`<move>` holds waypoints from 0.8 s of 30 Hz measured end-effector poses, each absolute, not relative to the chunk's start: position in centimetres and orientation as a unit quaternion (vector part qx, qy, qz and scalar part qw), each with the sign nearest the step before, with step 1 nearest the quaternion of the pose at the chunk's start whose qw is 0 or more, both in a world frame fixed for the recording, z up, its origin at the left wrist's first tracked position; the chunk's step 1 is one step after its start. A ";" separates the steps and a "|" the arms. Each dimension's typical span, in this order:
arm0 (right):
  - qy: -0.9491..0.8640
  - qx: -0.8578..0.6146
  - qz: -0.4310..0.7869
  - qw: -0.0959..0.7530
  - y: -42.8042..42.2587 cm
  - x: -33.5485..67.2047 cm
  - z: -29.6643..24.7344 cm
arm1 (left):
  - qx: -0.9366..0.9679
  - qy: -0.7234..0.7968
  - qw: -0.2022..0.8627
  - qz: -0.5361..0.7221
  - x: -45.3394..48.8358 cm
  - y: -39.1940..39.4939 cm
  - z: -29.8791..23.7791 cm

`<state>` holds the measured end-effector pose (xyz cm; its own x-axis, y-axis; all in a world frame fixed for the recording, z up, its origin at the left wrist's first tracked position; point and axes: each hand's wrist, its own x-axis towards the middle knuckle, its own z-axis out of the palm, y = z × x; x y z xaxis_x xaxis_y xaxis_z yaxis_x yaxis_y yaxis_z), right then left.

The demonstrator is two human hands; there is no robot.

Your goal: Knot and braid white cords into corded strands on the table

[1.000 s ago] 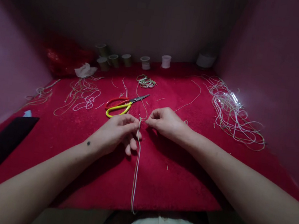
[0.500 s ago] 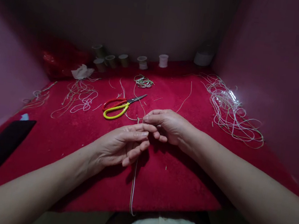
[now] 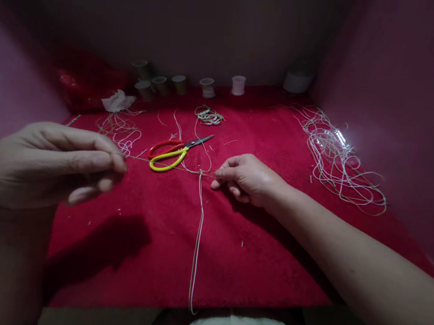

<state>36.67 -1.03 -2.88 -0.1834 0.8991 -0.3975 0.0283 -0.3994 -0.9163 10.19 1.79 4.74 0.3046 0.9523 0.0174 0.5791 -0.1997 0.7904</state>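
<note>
My left hand (image 3: 76,165), raised on the left, pinches a thin brownish cord (image 3: 139,159) between thumb and forefinger. That cord runs taut to the right, over the scissors' handles, to a small knot (image 3: 200,172) at mid-table. Just right of the knot, my right hand (image 3: 244,178) is closed, its thumb and forefinger pinching a short cord end. From the knot, pale and brownish cords (image 3: 199,235) hang down toward the table's front edge. Scissors (image 3: 178,153) with one red and one yellow handle lie behind the cord, blades pointing right.
A red cloth (image 3: 269,254) covers the table. Loose cord tangles lie at the right (image 3: 340,163) and left (image 3: 125,132). A green-and-white braided cord bundle (image 3: 209,116) sits behind the scissors. Several spools (image 3: 207,87) stand along the back, near a red plastic bag (image 3: 87,84).
My left hand has moved far left and up from beside my right hand, drawing the brownish cord out straight. My right hand stays near the knot.
</note>
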 end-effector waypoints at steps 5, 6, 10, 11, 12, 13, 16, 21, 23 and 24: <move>-0.476 -0.539 0.605 0.343 -0.9 36.7 -3.7 | 0.696 0.542 0.429 0.195 11.7 2.9 3.1; -0.480 -0.537 0.600 0.348 -0.9 36.7 -3.8 | 0.700 0.542 0.434 0.167 12.3 3.1 2.6; -0.475 -0.532 0.594 0.373 -0.9 36.4 -3.6 | 0.729 0.526 0.426 0.102 14.0 3.2 0.3; -0.466 -0.535 0.593 0.379 -1.0 36.2 -3.4 | 0.740 0.522 0.412 0.102 14.2 3.1 -0.2; -0.459 -0.540 0.592 0.385 -1.0 36.1 -3.3 | 0.751 0.517 0.397 0.103 14.4 3.0 -0.6; -0.455 -0.543 0.588 0.391 -1.1 36.0 -3.2 | 0.763 0.512 0.381 0.105 14.6 2.9 -1.0; -0.495 -0.538 0.556 0.395 -1.2 35.9 -3.4 | 0.796 0.496 0.324 0.127 15.2 2.5 -1.8; -0.641 -0.514 0.422 0.383 -1.0 36.1 -4.4 | 0.837 0.466 0.237 0.160 16.1 2.1 -2.6; -0.676 -0.520 0.376 0.363 -1.0 36.2 -4.4 | 0.856 0.444 0.197 0.176 16.3 2.1 -2.9; -0.687 -0.527 0.357 0.349 -1.0 36.1 -4.4 | 0.864 0.433 0.177 0.187 16.4 2.1 -3.1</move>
